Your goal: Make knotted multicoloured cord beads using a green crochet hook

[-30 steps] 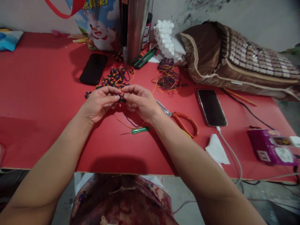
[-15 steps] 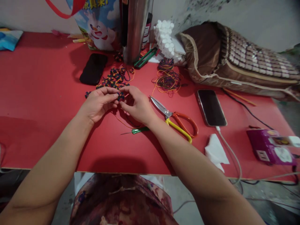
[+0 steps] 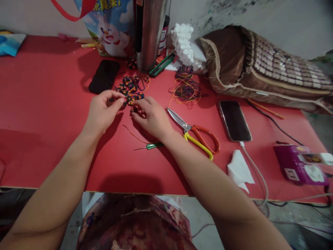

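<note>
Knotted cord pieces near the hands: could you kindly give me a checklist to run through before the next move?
1. Knotted cord pieces lie in one pile within reach of both hands: ok.
2. Left hand has a piece pinched in its fingers: cannot tell.
3. Right hand rests on the table beside the pile: ok.
4. Scissors blades well clear of the right hand: not ok, the tip lies close beside it.
5. Green-handled awl within reach, by the right forearm: ok.
</note>
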Motion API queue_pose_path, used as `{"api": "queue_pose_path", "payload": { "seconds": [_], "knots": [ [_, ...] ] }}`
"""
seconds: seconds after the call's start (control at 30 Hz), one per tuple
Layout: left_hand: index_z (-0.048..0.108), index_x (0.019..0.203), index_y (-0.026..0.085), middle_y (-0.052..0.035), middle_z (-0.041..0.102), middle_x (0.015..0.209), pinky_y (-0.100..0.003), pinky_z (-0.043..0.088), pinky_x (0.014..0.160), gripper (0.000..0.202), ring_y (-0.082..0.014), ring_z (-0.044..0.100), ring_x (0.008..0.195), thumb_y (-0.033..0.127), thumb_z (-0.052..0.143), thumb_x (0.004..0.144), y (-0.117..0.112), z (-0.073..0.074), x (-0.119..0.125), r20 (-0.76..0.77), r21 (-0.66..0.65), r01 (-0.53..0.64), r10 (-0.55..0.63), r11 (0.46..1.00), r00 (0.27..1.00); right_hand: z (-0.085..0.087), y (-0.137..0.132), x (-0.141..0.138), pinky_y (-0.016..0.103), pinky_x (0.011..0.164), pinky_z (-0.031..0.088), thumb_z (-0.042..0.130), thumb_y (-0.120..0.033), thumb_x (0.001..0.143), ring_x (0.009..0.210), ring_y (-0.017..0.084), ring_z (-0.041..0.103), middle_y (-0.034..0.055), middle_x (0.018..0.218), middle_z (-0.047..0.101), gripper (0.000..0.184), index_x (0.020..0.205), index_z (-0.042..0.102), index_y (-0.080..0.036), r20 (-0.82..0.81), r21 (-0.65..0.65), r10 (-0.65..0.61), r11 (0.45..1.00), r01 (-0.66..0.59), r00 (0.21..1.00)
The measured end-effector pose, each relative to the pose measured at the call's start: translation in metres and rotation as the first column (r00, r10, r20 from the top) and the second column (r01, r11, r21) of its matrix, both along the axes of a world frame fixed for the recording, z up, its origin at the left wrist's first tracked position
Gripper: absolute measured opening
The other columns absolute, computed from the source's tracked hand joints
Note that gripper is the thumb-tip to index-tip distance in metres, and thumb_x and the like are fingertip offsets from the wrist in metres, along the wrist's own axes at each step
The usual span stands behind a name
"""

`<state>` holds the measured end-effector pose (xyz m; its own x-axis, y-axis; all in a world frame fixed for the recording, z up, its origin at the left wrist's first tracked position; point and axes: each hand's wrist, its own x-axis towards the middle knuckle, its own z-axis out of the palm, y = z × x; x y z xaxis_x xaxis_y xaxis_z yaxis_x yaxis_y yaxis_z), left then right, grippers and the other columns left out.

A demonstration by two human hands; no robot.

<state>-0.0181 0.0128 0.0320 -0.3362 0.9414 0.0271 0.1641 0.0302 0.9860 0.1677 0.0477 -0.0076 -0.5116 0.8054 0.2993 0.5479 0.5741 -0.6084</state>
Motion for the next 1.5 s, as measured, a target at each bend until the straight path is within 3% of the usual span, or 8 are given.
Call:
{"api": "queue_pose_path", "payload": {
  "seconds": [0.2,0.43,0.57,0.83,1.0,1.13,1.3,1.5],
  "knots": [
    [0.084,0.091,0.023,0.0010,0.070,0.078,-0.026,0.035,0.058,0.012,-0.0104,0.047,0.061,0.013,0.079,0.094,0.003,-0.003,-0.016,-0.172,0.083,-0.064,0.077,0.995,0.982,-0.001,-0.001,0.001,0.047,0.099,0.058,0.059,-0.019,0.104,0.110,0.034,0.071,0.0231,0.123,0.074,0.029,0.126,0.077,-0.011,0.134,0.082,-0.043,0.996,0.032,0.990],
    [0.086,0.088,0.024,-0.0028,0.069,0.094,-0.032,0.045,0.074,0.014,-0.0169,0.057,0.076,0.013,0.089,0.081,-0.001,-0.008,-0.012,-0.354,0.087,0.171,-0.130,0.981,0.926,-0.003,0.001,0.005,0.044,0.093,0.059,0.059,-0.016,0.101,0.101,0.030,0.071,0.0207,0.126,0.074,0.031,0.128,0.074,-0.014,0.057,0.009,-0.022,1.000,0.022,0.998],
    [0.085,0.093,0.024,-0.0071,0.075,0.104,-0.038,0.050,0.090,0.015,-0.0268,0.067,0.099,0.014,0.080,0.084,-0.002,-0.012,-0.008,-0.529,0.044,0.390,-0.309,0.920,0.791,-0.006,0.005,0.005,0.045,0.096,0.061,0.056,-0.011,0.098,0.105,0.031,0.074,0.0201,0.128,0.077,0.034,0.126,0.074,-0.017,0.009,0.003,-0.043,0.999,0.043,0.999],
    [0.075,0.085,0.021,-0.0083,0.071,0.100,-0.039,0.047,0.087,0.009,-0.0259,0.065,0.093,0.017,0.070,0.091,0.001,-0.021,-0.002,-0.667,0.001,0.369,-0.274,0.930,0.693,-0.002,0.005,0.006,0.048,0.104,0.061,0.057,-0.010,0.097,0.119,0.035,0.076,0.0204,0.134,0.079,0.038,0.130,0.076,-0.016,0.015,-0.035,-0.023,0.999,0.024,1.000],
    [0.072,0.073,0.022,-0.0047,0.070,0.088,-0.034,0.046,0.078,0.013,-0.0213,0.061,0.084,0.015,0.078,0.082,-0.001,-0.017,0.004,-0.478,0.035,0.321,-0.266,0.946,0.837,-0.002,0.005,0.005,0.049,0.110,0.061,0.061,-0.009,0.094,0.121,0.031,0.077,0.0154,0.131,0.082,0.036,0.126,0.075,-0.019,-0.175,-0.153,-0.030,0.988,0.003,0.984],
    [0.079,0.074,0.020,-0.0025,0.070,0.075,-0.029,0.045,0.063,0.008,-0.0142,0.056,0.065,0.020,0.085,0.080,-0.003,-0.010,0.012,0.017,0.001,0.210,-0.210,0.978,0.978,0.000,0.004,0.003,0.040,0.101,0.064,0.066,-0.015,0.094,0.107,0.022,0.079,0.0106,0.123,0.081,0.030,0.124,0.070,-0.020,-0.474,-0.388,-0.125,0.918,-0.079,0.872],
    [0.075,0.070,0.017,0.0014,0.063,0.060,-0.020,0.030,0.044,0.013,-0.0083,0.052,0.051,0.014,0.085,0.064,0.001,0.000,0.014,0.450,-0.116,0.155,-0.087,0.981,0.889,0.000,0.006,0.002,0.034,0.081,0.065,0.077,-0.029,0.091,0.095,0.019,0.075,0.0064,0.126,0.080,0.033,0.123,0.070,-0.026,-0.643,-0.458,-0.139,0.858,-0.232,0.753],
    [0.070,0.073,0.017,0.0050,0.054,0.056,-0.020,0.024,0.041,0.018,-0.0058,0.043,0.045,0.018,0.086,0.063,0.002,0.000,0.005,0.492,-0.200,0.261,-0.134,0.944,0.860,-0.008,0.006,-0.001,0.039,0.091,0.064,0.072,-0.033,0.096,0.099,0.021,0.075,0.0077,0.125,0.079,0.030,0.124,0.073,-0.024,-0.608,-0.308,-0.022,0.928,-0.210,0.793]
  ]
}}
